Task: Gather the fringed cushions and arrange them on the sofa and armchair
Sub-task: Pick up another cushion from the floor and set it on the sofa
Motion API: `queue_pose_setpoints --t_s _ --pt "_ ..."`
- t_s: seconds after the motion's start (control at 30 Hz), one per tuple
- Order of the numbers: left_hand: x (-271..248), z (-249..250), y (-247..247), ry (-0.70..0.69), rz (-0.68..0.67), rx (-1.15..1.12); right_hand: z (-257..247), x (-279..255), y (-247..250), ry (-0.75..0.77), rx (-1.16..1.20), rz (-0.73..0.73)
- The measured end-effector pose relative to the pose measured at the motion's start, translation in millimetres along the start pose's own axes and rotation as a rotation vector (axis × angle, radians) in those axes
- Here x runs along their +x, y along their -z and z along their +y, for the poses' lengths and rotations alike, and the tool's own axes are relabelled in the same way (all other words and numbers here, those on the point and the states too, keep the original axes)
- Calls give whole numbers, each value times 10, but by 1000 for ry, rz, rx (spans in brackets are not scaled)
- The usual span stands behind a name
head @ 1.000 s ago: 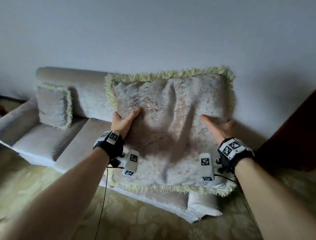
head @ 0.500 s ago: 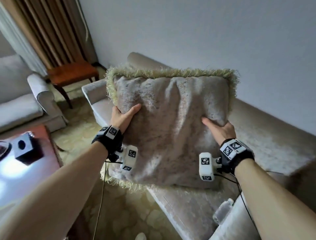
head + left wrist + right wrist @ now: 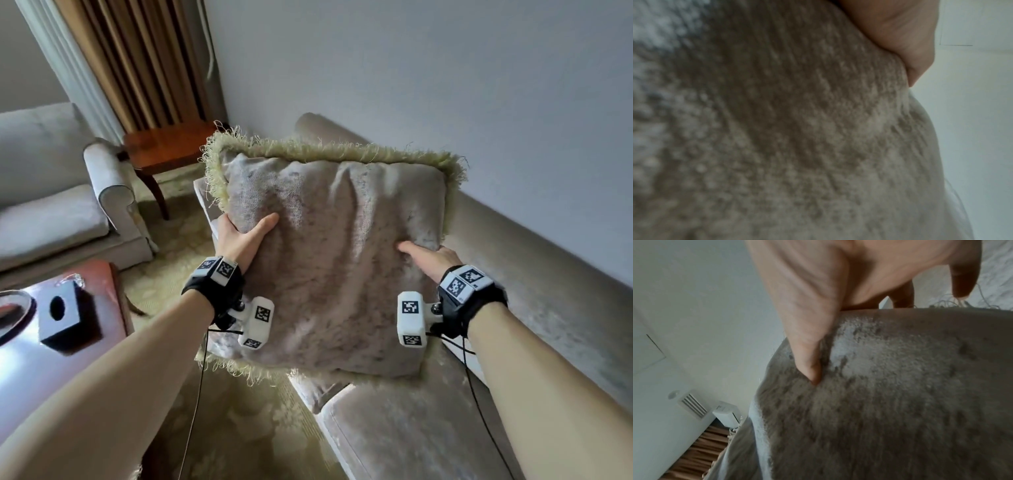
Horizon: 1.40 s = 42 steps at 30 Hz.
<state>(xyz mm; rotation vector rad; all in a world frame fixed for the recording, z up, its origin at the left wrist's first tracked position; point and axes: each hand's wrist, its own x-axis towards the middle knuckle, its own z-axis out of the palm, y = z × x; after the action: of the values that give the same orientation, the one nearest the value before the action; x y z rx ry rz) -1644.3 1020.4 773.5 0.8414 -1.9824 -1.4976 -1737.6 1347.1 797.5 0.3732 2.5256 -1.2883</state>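
Note:
A large grey plush cushion (image 3: 329,260) with pale green fringe is held upright in the air in front of me, over the near end of the grey sofa (image 3: 534,308). My left hand (image 3: 239,236) grips its left edge, thumb on the front face. My right hand (image 3: 424,255) grips its right side, thumb pressed into the pile and fingers behind. In the left wrist view the cushion's fabric (image 3: 797,129) fills the frame below the left hand (image 3: 900,32). In the right wrist view the right hand's thumb (image 3: 807,345) digs into the cushion (image 3: 890,394). The grey armchair (image 3: 68,205) stands at the left.
A wooden side table (image 3: 164,147) stands in the corner between armchair and sofa, below brown curtains (image 3: 144,61). A reddish coffee table (image 3: 68,325) with a black box (image 3: 66,313) is at my lower left. Patterned carpet (image 3: 239,411) covers the floor.
The view has swung left along the sofa towards the corner; curtains, armchair and coffee table have come into sight. Both hands keep the same hold on the cushion.

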Motion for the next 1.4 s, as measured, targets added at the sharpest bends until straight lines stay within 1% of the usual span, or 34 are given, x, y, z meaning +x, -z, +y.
queue_pose_setpoints --t_s 0.07,0.27,0.37,0.47,0.57,0.67,0.73,0.83,0.93,0.97,1.07,1.13,1.2,1.27,1.33,1.4 --pt "397 -25 -28 10 -16 2 -202 247 -194 -23 -24 -15" --pt "1134 -42 -234 8 -100 -10 -545 812 -530 -88 -79 -59" --pt "1479 -115 -370 14 -138 1 -633 1084 -694 -107 -16 -61" --pt "1855 -189 -556 52 -150 7 -733 1423 -868 -116 88 -30" --pt "2214 -230 -807 67 -196 44 -841 1754 -1026 -143 184 -3" --pt "2668 -238 -1171 76 -256 145 -884 2233 -1204 -182 290 53" --pt "2958 -244 -1422 82 -312 183 -889 2516 -1278 -216 316 79" --pt "3409 -259 -1834 86 -403 207 -1016 2751 -1286 -278 323 84" --pt "3726 -345 -2196 88 -482 227 -977 3006 -1298 -360 339 112" --pt "3826 -369 -2328 87 -515 249 -975 3079 -1301 -366 347 125" --pt "4111 -550 -2723 139 -626 253 -911 3258 -1357 -421 326 199" --pt "4302 -666 -3043 178 -707 256 -760 3454 -1440 -465 344 251" --pt "4532 -885 -3370 179 -753 289 -724 3554 -1564 -513 396 301" --pt "4743 -1149 -3727 166 -848 321 -625 3707 -1703 -577 458 371" --pt "4786 -1147 -3936 171 -908 339 -600 3795 -1803 -599 516 441" --pt "4883 -1268 -4174 197 -977 323 -509 3949 -1964 -631 544 523"
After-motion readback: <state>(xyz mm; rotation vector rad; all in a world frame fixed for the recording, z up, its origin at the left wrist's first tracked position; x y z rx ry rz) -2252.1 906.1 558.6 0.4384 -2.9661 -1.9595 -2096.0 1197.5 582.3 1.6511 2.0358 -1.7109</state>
